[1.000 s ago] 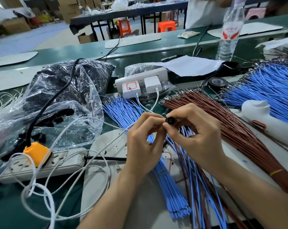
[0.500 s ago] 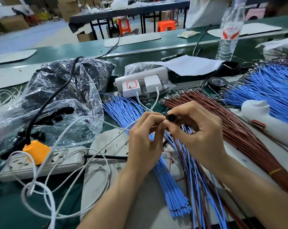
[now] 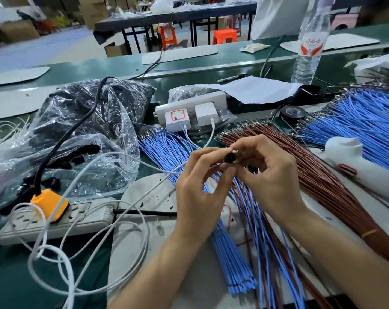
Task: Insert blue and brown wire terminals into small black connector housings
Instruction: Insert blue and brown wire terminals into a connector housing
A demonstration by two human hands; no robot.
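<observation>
Black connector housing (image 3: 229, 157) sits at frame centre, held up above the wire piles, round face toward the camera. I log the left hand (image 3: 200, 186) with thumb and forefinger pinched onto the housing's left side. The right hand (image 3: 271, 175) has its fingers curled, tips pinching the same housing from the right; I cannot tell whether a terminal is between them. Blue wires (image 3: 166, 152) fan out under the left hand. Brown wires (image 3: 322, 181) run beneath the right hand toward lower right. A clear plastic bag (image 3: 84, 130) lies at left, with a white power strip (image 3: 62, 219) below it.
</observation>
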